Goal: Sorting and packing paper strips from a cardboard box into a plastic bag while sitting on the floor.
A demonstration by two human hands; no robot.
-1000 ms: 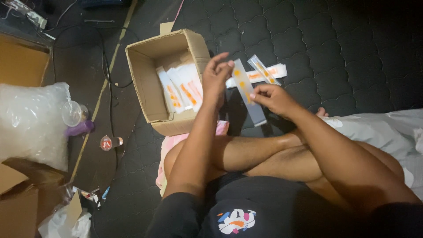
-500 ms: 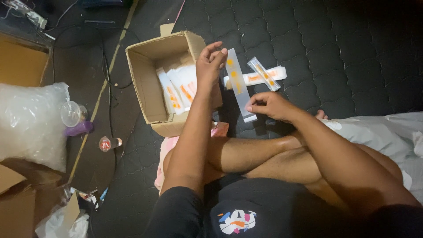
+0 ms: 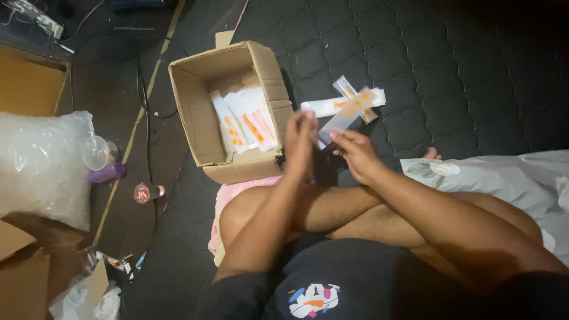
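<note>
While earlier apart, both hands [image 3: 329,148] now pinch one sachet [image 3: 347,117].

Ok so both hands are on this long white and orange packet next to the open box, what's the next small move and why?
Probably carry the packet left and lay it in the cardboard box. Both the left hand and right hand pinch its near end just beside the box, which already holds similar packets lined up, while two more lie crossed on the mat.
</note>
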